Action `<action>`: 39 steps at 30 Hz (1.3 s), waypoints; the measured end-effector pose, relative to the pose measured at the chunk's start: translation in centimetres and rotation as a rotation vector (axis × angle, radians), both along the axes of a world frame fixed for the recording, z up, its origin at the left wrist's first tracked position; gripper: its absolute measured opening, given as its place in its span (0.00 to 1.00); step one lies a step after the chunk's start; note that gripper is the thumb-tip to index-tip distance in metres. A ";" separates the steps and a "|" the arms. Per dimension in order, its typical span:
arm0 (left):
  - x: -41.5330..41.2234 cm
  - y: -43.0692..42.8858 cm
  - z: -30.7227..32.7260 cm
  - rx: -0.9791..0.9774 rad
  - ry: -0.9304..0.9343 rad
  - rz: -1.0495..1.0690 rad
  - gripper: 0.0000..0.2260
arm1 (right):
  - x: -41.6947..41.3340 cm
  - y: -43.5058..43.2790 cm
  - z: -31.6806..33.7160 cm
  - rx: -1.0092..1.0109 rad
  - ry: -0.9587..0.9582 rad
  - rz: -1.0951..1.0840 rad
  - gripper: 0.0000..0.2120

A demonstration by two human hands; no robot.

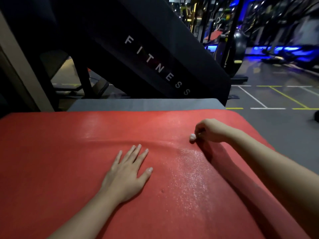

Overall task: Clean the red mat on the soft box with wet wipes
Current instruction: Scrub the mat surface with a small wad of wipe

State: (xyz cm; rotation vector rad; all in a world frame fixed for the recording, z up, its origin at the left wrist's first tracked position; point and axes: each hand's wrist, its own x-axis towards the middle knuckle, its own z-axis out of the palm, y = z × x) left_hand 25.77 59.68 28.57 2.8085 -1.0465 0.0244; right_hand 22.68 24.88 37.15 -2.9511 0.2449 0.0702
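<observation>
The red mat (pixel 69 152) covers the top of the grey soft box (pixel 146 104), whose far strip shows beyond it. My left hand (pixel 127 173) rests flat on the mat's middle, fingers spread. Far right on the mat, my right hand (pixel 209 130) pinches a small bunched white wet wipe (pixel 192 137) against the surface. A wet, glistening streak (pixel 189 169) runs from the wipe toward me, and another damp patch lies at the far centre. A low wrinkle crosses the mat between my hands.
A black slanted panel (pixel 155 66) lettered FITNESS rises just behind the box. Grey gym floor (pixel 276 121) with white and yellow lines lies to the right, with exercise machines (pixel 238 49) and blue lighting beyond. A beige post (pixel 20 69) stands at the left.
</observation>
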 end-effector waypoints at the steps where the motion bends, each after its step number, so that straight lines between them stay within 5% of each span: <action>1: 0.0 0.0 0.0 -0.003 0.002 0.001 0.37 | -0.1 0.4 -0.3 -0.003 -0.089 -0.021 0.03; 5: -0.3 0.0 0.4 -0.014 0.018 0.009 0.39 | -1.1 1.8 -2.2 0.073 -0.210 -0.120 0.05; 13: -0.5 -0.2 0.9 -0.027 0.023 0.019 0.41 | -10.3 6.1 0.6 0.070 0.152 -0.011 0.06; 19: -2.4 0.5 2.2 -0.059 -0.037 0.014 0.36 | -13.6 8.6 -0.9 0.084 -0.182 -0.141 0.07; 26: -7.3 1.5 4.4 0.015 -0.046 -0.137 0.32 | -19.5 11.1 0.9 0.065 0.096 -0.104 0.06; 33: -11.4 2.9 4.4 0.073 -0.007 -0.214 0.28 | -21.0 11.6 -1.1 0.059 -0.162 -0.193 0.10; 39: -13.2 4.3 3.0 0.123 -0.003 -0.233 0.30 | -25.1 12.8 1.4 0.130 0.156 -0.136 0.09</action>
